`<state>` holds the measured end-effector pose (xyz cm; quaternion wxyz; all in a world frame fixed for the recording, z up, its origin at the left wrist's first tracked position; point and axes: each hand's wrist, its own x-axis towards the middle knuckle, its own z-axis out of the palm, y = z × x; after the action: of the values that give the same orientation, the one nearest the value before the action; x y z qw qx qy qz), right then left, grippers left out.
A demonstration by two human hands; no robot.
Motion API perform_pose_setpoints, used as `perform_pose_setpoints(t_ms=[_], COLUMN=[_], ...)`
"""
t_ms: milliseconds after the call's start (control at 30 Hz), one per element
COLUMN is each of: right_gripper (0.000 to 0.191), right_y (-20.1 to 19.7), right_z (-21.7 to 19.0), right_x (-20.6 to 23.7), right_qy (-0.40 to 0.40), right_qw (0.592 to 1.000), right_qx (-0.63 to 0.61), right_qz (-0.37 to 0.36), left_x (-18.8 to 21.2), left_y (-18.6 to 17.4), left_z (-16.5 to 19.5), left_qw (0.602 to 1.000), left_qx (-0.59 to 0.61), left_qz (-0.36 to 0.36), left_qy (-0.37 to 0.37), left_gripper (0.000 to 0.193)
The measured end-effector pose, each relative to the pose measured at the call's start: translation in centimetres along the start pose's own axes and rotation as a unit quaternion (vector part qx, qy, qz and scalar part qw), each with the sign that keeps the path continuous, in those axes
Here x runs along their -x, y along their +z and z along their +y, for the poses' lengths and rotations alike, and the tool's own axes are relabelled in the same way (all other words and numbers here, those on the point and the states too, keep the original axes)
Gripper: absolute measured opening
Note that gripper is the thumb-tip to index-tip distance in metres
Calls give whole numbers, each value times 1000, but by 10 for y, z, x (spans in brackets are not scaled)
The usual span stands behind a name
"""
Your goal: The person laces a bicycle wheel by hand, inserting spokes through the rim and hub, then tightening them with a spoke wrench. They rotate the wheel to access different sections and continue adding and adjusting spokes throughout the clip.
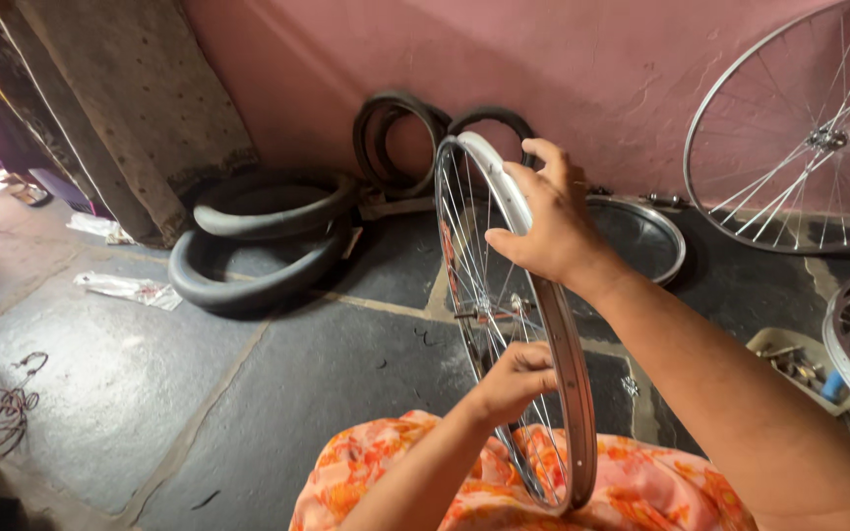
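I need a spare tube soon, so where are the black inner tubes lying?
In the head view, the black inner tubes lie on the stone floor left of centre, by the pink wall, left of the held wheel.

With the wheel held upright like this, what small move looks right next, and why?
Probably turn the spoked wheel a little with the right hand, which grips the top of the rim. The left hand pinches among the spokes beside the hub, so a small turn would bring the neighbouring spoke to its fingers.
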<state>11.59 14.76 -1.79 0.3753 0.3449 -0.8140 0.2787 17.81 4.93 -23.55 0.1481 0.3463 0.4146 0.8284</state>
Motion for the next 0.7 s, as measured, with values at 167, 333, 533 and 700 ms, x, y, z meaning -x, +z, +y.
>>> perform_pose_setpoints(t_ms=[167, 333, 533, 700], right_gripper=[67, 66, 74, 73], right_y=[19, 14, 10, 20], right_z=[22, 23, 31, 34], right_x=[-19, -24, -38, -40], right_qy=[19, 17, 77, 80], right_qw=[999, 998, 986, 988], right_qx=[-9, 18, -15, -59], right_qz=[-32, -58, -147, -121], left_x=[-2, -7, -13, -20], left_y=[2, -2, -9, -11], left_z=[7, 10, 12, 14], left_qw=[1000, 999, 999, 999], left_qx=[15, 33, -3, 2], left_qz=[-14, -26, -46, -38], left_qy=[5, -12, -25, -29], left_gripper=[15, 16, 15, 14])
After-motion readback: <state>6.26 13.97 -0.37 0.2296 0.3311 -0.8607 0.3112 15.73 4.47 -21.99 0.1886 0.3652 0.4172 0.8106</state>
